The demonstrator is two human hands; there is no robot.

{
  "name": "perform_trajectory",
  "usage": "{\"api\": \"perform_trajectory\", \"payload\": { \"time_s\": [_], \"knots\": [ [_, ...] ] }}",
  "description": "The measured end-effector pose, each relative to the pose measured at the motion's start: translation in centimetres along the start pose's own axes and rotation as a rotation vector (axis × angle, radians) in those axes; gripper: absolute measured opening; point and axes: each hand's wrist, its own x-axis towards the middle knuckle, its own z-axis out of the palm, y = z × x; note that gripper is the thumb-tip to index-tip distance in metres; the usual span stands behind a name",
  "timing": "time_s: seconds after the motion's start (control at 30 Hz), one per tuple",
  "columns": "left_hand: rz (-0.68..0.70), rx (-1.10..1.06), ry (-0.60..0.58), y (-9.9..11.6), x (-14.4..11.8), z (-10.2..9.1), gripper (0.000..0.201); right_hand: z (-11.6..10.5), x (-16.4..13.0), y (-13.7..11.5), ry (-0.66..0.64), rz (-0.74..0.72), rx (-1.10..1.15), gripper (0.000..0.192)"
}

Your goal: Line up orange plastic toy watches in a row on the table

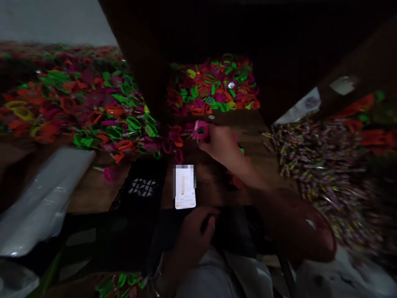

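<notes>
My right hand [221, 142] reaches over the middle of the wooden table, its fingertips pinched on a pink plastic band that looks like a toy watch [200, 130]. Just left of it lie several loose pink and orange bands [176, 140] of the same sort. My left hand [198, 229] is low, at the table's near edge, with its fingers bent and the thumb apart. Nothing shows in it. Directly above that hand lies a phone [185, 203] with its screen lit and partly blurred out.
A large heap of neon bands [102, 107] covers the left side, and a smaller pile [214, 87] stands at the back. Many small wrapped pieces [322, 161] lie to the right. A black mesh item [141, 182] and a clear plastic bag [46, 198] are left of the phone.
</notes>
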Motion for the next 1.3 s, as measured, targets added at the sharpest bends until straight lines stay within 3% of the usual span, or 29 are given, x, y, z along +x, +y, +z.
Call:
{"api": "perform_trajectory", "payload": {
  "time_s": [0.07,0.17,0.23,0.3,0.4,0.53,0.77,1.03,1.17,1.3],
  "knots": [
    [-0.003,0.034,0.017,-0.3,0.6,-0.7,0.024,-3.7,-4.4,2.1,0.242,0.007,0.29,0.018],
    [-0.017,0.058,0.019,-0.6,1.2,-0.7,0.024,-6.4,-12.6,6.1,0.596,0.314,0.614,0.02],
    [-0.024,0.071,-0.005,-0.6,1.4,0.3,0.024,-5.7,-17.1,8.5,0.729,0.491,0.672,0.023],
    [-0.007,0.078,-0.063,-0.3,1.1,1.8,0.023,-3.5,-19.6,9.8,0.65,0.545,0.698,0.025],
    [0.054,0.074,-0.234,0.5,-0.1,4.3,0.024,0.3,-19.6,10.2,0.416,0.496,0.752,0.029],
    [0.076,0.068,-0.358,1.0,-1.9,5.8,0.026,2.8,-17.7,10.0,0.332,0.405,0.805,0.036],
    [-0.016,0.099,-0.214,-0.3,-2.2,5.1,0.025,2.8,-17.5,11.0,0.22,0.307,0.846,0.036],
    [-0.039,0.095,-0.189,-0.3,-2.1,4.5,0.024,3.2,-17.7,9.7,0.253,0.284,0.819,0.029],
    [-0.043,0.069,-0.198,-0.6,-2.0,4.4,0.025,3.7,-18.0,9.8,0.266,0.268,0.723,0.025],
    [-0.063,0.049,-0.194,-0.8,-1.7,4.2,0.025,4.5,-17.7,10.6,0.271,0.313,0.483,0.02]
  ]
}}
